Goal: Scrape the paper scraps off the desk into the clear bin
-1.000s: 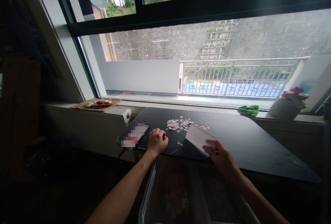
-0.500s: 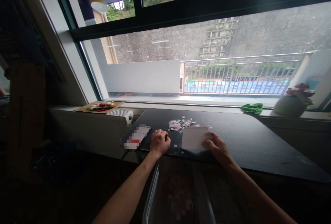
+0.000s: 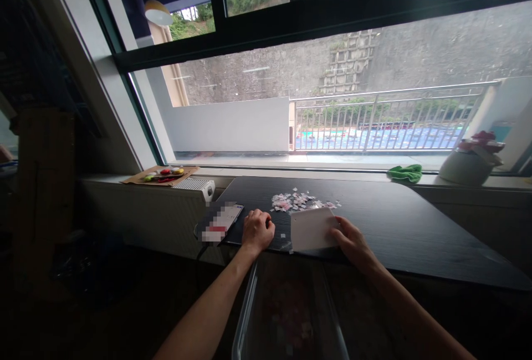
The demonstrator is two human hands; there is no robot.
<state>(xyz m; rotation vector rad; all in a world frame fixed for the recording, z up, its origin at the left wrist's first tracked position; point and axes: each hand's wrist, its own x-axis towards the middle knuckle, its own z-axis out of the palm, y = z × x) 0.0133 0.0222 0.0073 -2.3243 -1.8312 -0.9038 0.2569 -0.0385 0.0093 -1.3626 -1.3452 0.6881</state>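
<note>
My right hand [image 3: 353, 238] grips the right edge of a flat white card [image 3: 313, 230], thumb on the near face. The card is tilted, its lower edge close to the front edge of the black table [image 3: 382, 210]. Loosely curled, my left hand [image 3: 257, 230] rests on the table left of the card; I see nothing in its fingers. Behind the card lies a loose pile of small pale paper-like pieces [image 3: 293, 200], partly hidden by it. A stray piece [image 3: 283, 235] lies between my hands. Below the table edge stands a clear plastic bin [image 3: 245, 310] with similar pieces dimly visible inside.
A phone [image 3: 226, 219] lies at the table's left end. On the windowsill are a brown board [image 3: 135, 177] with colourful items, a green cloth [image 3: 405, 173] and a pale rounded pot-like object [image 3: 463, 169]. A white radiator [image 3: 145, 205] stands below the sill at left.
My right hand has brought the white card slightly toward me and tilted it, its lower edge now nearer the table's front edge. My left hand stays in nearly the same place.
</note>
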